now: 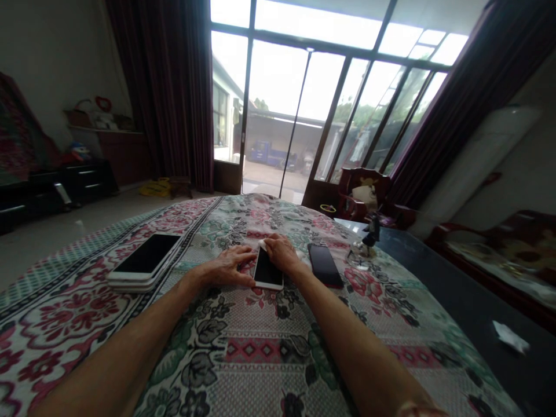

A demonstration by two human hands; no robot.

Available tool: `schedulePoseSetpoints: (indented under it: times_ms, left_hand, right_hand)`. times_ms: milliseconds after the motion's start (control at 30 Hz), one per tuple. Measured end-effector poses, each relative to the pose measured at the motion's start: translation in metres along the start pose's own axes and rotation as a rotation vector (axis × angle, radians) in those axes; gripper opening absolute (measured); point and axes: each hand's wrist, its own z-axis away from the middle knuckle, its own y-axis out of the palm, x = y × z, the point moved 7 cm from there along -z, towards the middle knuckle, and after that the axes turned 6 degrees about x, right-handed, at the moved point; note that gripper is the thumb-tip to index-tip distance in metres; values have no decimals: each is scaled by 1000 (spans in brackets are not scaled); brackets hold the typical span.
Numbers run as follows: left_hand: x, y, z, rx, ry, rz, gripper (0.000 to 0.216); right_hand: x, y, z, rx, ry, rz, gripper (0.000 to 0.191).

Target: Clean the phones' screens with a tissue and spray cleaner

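Observation:
A white-framed smartphone (268, 273) with a dark screen lies face up on the patterned cloth. My left hand (228, 266) rests at its left side, fingers stretched and spread, the thumb touching the lower left corner. Over the upper part of the screen, my right hand (281, 252) presses a small white wipe (262, 244) with curled fingers. The phone's upper right is hidden under that hand. Right of it lies a black phone (325, 265) with a reddish edge. To the left are stacked white tablet-like devices (145, 258), the top one with a black screen.
A floral tablecloth (260, 359) covers the surface. A small clear and dark object (367, 246) stands at the right, before a dark glossy table (473, 301) with a crumpled white paper (511, 337). Beyond are a wooden chair (364, 188) and glass doors (282, 116).

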Motion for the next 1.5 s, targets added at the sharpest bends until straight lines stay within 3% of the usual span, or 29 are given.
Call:
schedulePoseSetpoints:
  times_ms: [333, 567, 800, 1133, 1500]
  left_hand:
    - [-3, 0, 1, -6, -13, 18, 84]
    - [-3, 2, 1, 15, -35, -40, 87]
    - [-5, 0, 1, 5, -36, -53, 90]
    - [1, 2, -1, 14, -48, -58, 97]
    - [2, 1, 0, 1, -16, -76, 89]
  right_hand:
    - [30, -9, 41, 30, -307, -34, 25]
    - [55, -11, 68, 26, -418, -97, 19]
    - [31, -12, 44, -60, -333, -138, 24]
    - [10, 1, -4, -45, -231, -118, 22]
    - [-10, 1, 4, -139, -99, -96, 23]
